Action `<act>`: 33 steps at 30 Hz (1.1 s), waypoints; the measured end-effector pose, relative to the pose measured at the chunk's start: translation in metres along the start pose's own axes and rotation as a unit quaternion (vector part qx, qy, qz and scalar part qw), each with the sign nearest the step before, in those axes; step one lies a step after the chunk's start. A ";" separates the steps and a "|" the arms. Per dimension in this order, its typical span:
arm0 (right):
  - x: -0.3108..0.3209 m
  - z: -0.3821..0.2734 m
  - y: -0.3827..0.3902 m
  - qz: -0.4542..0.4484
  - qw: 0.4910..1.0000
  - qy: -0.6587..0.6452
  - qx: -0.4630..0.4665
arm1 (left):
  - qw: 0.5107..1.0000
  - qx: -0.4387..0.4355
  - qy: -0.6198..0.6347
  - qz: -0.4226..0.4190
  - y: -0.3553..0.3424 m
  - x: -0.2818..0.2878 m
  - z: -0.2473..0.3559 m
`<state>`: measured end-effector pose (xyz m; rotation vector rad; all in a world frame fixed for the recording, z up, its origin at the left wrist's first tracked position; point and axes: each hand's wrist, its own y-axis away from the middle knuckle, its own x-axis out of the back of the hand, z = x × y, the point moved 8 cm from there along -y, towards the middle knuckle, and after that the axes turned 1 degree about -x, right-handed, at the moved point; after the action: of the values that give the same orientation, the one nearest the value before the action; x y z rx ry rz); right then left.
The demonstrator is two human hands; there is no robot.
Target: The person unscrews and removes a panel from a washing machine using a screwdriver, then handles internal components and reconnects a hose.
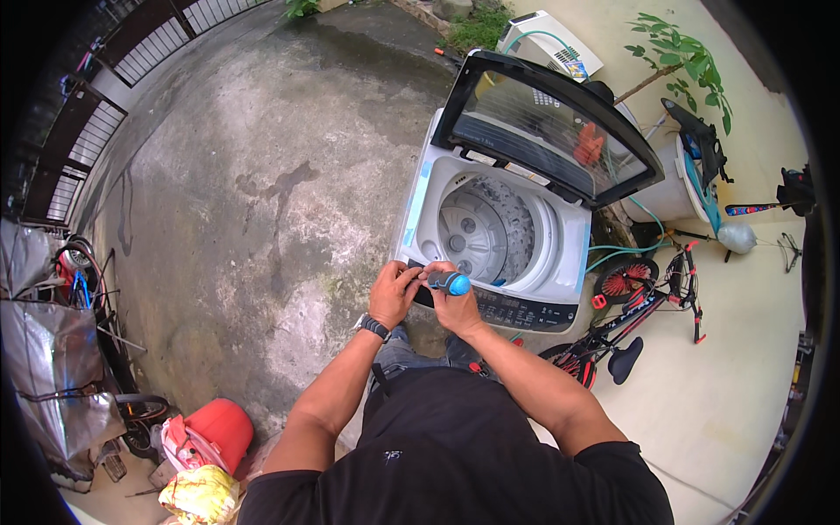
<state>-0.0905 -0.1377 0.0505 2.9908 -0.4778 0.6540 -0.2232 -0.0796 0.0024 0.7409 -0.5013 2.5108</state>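
A top-loading washing machine (420,184) stands before me with its dark glass lid (560,114) raised and its steel drum (486,229) in view. My right hand (457,308) is closed round a screwdriver (453,283) with a black and blue handle, its blue end facing up. Beside it, my left hand (389,293) is pinched near the screwdriver's front end, over the left corner of the control panel (525,313). What the left fingers hold, if anything, is too small and covered to make out. A watch with a dark strap (374,326) is on my left wrist.
A small bicycle (626,315) leans at the right, close to a green hose (612,251) and a whitish bin (656,175). Behind the lid lies a white appliance panel (534,39). At lower left are a red bucket (220,429) and a silver cover (61,359).
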 end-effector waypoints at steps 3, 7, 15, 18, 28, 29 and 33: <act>-0.006 -0.008 -0.003 0.005 1.000 -0.005 0.000 | 1.000 0.001 -0.007 -0.005 0.002 -0.005 -0.008; -0.007 -0.014 -0.006 -0.001 0.998 0.050 0.029 | 1.000 0.029 -0.001 -0.007 0.003 -0.012 -0.019; -0.002 -0.002 -0.013 -0.034 0.995 -0.018 -0.094 | 1.000 0.011 0.020 -0.001 0.000 -0.006 -0.001; -0.005 0.001 -0.012 -0.030 0.999 0.005 -0.037 | 0.999 0.024 0.021 0.003 0.001 -0.010 -0.011; -0.005 -0.001 -0.013 -0.030 0.999 0.028 -0.015 | 0.997 0.063 0.044 0.014 0.000 -0.013 -0.018; -0.005 -0.001 -0.014 -0.038 0.999 0.005 -0.025 | 0.997 0.056 0.041 0.014 0.001 -0.012 -0.017; -0.003 -0.009 -0.013 -0.054 0.998 -0.003 -0.023 | 0.998 0.054 0.043 0.000 0.002 -0.011 -0.020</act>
<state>-0.0930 -0.1235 0.0574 2.9516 -0.3236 0.6179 -0.2242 -0.0759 -0.0202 0.6681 -0.3367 2.5743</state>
